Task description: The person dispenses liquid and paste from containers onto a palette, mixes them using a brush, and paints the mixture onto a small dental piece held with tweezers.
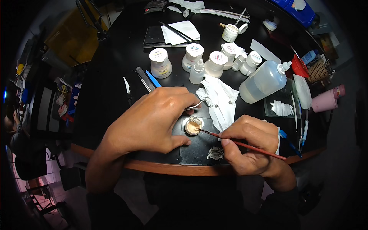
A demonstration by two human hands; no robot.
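My right hand (251,143) pinches a thin brush (245,145) with a reddish handle. Its dark tip reaches into a small round pot (188,129) of cream-coloured material. My left hand (147,119) arches over the table just left of the pot, thumb pointing toward it. A slim metal instrument with a bent end (197,105) pokes out beneath the left index finger; the rest of it is hidden by the hand. Beyond the pot lies a crumpled white tissue (222,103). A small smeared patch of pale material (216,153) is on the table between the pot and my right wrist.
Several jars with white lids (161,63), a dropper bottle (197,73) and a large translucent squeeze bottle (262,82) stand behind my hands. At right are a glass slab (272,111), a blue-handled tool (289,142) and a pink cup (324,102). A wooden edge (172,169) borders the black table.
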